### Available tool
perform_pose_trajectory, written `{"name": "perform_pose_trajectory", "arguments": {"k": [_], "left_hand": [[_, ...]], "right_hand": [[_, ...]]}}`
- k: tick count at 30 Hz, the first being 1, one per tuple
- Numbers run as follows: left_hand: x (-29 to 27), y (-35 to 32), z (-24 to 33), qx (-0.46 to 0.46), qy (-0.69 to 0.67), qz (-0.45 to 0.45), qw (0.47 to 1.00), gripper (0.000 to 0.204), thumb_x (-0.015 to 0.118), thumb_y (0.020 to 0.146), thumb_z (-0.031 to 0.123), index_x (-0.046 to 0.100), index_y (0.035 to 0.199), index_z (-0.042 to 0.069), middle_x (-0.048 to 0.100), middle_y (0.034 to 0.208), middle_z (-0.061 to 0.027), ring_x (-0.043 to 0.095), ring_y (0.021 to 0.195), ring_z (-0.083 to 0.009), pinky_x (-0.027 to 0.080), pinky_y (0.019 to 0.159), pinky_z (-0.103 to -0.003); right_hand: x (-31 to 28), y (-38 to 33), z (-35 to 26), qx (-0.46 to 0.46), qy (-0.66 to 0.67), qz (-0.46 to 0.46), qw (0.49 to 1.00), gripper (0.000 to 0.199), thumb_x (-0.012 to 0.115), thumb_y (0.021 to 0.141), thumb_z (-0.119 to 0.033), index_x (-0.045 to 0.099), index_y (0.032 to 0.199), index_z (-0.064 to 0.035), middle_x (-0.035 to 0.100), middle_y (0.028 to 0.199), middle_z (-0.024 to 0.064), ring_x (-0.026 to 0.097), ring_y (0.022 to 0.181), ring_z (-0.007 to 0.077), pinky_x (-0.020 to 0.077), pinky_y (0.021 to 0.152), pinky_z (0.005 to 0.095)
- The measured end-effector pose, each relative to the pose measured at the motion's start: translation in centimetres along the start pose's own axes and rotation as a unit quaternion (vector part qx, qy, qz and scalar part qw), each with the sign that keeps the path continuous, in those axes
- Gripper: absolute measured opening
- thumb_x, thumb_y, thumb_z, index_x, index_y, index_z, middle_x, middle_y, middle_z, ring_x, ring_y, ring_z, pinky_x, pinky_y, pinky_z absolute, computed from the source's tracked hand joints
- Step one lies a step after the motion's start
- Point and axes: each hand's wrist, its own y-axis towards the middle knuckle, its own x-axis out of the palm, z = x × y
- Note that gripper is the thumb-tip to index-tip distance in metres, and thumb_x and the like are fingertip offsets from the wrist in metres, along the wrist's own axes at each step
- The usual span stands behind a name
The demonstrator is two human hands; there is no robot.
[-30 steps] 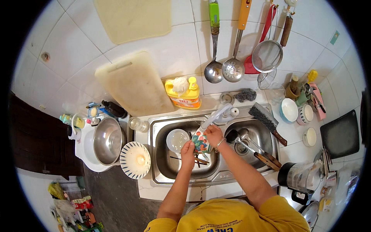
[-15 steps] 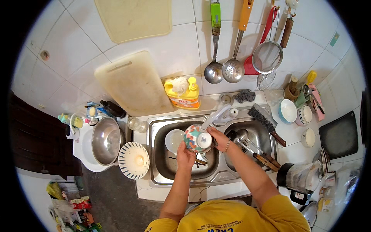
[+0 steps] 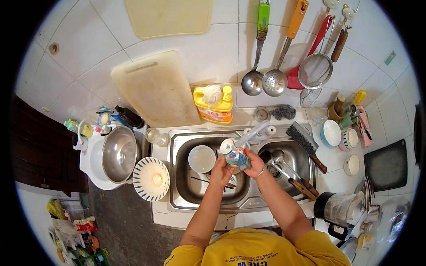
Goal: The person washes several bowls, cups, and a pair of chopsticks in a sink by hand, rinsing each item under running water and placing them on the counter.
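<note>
Beneath the pale tap spout, a patterned bowl in green, red and blue is tilted over the left sink basin. Its white foot points up and to the left. My left hand grips the near left side of the bowl, while my right hand is closed on its right side. Close by my left hand, a white bowl rests in the basin. Chopsticks and other utensils lie below, partly covered by my left hand.
Long-handled utensils lean in the right basin. A cleaver lies across the sink's back right edge. Left of the sink stand a striped bowl and a steel basin. A yellow jug stands behind.
The patterned bowl has been turned so its foot moved from facing me to the upper left. Both hands shifted slightly right and still hold it. The view has moved a little.
</note>
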Motion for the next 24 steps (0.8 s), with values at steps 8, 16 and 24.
{"name": "perform_pose_trajectory", "arguments": {"k": [8,16,24], "left_hand": [[1.9,-2.5,0.6,0.074,0.175,0.05,0.981,0.058,0.055,0.085,0.031,0.026,0.133,0.015,0.037,0.124,-0.0065,0.043,0.106,-0.0222,0.044,0.078,-0.039],[0.7,-2.5,6.1,-0.106,0.399,0.019,0.911,0.058,0.04,0.085,0.055,0.035,0.126,0.014,0.048,0.115,-0.0065,0.052,0.095,-0.0195,0.048,0.066,-0.033],[1.0,-2.6,2.9,0.002,0.305,0.08,0.949,0.056,0.051,0.083,0.045,0.032,0.126,0.014,0.049,0.113,-0.0078,0.054,0.094,-0.0218,0.049,0.065,-0.038]], "right_hand": [[0.2,0.5,1.6,-0.14,-0.638,0.038,0.756,0.028,0.056,0.084,-0.018,0.053,0.108,-0.0046,0.062,0.091,0.0109,0.059,0.081,0.021,0.0456,0.075,0.0302],[1.3,-2.6,-0.4,-0.212,-0.88,-0.27,0.328,0.021,0.061,0.072,-0.019,0.057,0.092,-0.0131,0.058,0.085,0.003,0.055,0.09,0.0202,0.0318,0.094,0.0412],[1.6,-2.4,5.2,-0.218,-0.878,-0.1,0.413,0.023,0.061,0.07,-0.016,0.059,0.092,-0.0122,0.059,0.089,0.0058,0.055,0.091,0.0206,0.0311,0.095,0.0399]]}}
